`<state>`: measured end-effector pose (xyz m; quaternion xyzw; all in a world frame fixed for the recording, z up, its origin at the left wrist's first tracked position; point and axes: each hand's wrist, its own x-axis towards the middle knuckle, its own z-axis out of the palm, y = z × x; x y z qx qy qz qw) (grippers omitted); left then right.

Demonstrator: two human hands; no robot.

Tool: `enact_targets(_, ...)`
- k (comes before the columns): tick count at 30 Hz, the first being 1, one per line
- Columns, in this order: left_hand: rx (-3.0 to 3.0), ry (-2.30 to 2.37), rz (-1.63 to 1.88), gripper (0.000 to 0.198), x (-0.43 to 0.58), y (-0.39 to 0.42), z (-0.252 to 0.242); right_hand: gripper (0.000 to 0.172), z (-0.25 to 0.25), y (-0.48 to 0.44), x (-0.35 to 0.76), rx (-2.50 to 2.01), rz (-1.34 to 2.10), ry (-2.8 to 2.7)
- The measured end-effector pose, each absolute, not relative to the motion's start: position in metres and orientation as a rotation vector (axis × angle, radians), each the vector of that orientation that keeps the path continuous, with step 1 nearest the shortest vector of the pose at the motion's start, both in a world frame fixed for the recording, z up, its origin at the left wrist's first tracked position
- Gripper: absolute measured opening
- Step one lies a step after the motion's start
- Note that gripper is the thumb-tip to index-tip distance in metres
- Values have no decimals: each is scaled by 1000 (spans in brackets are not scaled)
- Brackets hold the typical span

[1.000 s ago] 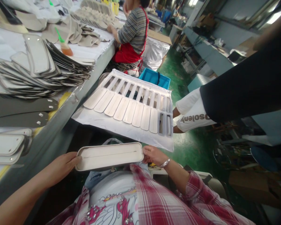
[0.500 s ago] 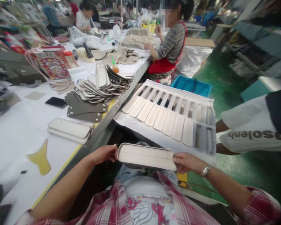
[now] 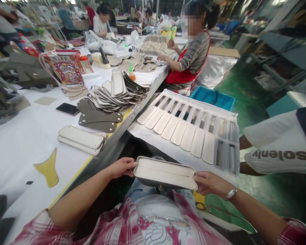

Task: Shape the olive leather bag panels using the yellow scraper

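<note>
Above my lap I hold a long grey bag part with a cream lining (image 3: 165, 172) by its two ends. Its lined face points up, and a small metal fitting shows under its grey near side. My left hand (image 3: 124, 167) pinches the left end. At the right end, my right hand (image 3: 209, 183) grips the corner with thumb and fingers. On the table left of my hands lie two stacked pale panels (image 3: 80, 137) with rivets. Behind them are dark grey pieces (image 3: 99, 117) and a fanned pile of similar pale-faced panels (image 3: 109, 93).
A white slotted rack (image 3: 150, 131) carries several cream strips just ahead. Beyond it sits a blue bin (image 3: 214, 98). The table (image 3: 22, 136) holds a phone (image 3: 67, 109), a yellow piece (image 3: 48, 170) and a patterned bag (image 3: 63, 71). A co-worker (image 3: 193, 58) sits ahead; another person's legs (image 3: 272, 146) stand at right.
The view has swung slightly, so the surroundings sit further right. The bag part is tilted a little more, showing more of its grey near side; both hands keep their hold.
</note>
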<state>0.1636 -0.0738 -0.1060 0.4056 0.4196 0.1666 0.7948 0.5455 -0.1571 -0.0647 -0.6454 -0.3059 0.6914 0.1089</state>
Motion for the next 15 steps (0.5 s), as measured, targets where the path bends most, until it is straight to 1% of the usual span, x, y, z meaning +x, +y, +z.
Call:
enact_targets(3,953,951,242,36,166,-64,-93,53,-64,-153,544,-1897,2111,-858)
enact_targets(6,1025,985,113,35,168,-56,-84,51,-64,-147,544,-1920,2185,-856)
enact_targets(15,865,1014,-24,35,175,-43,-87,43,-78,-125,560,-1953,2384,-692)
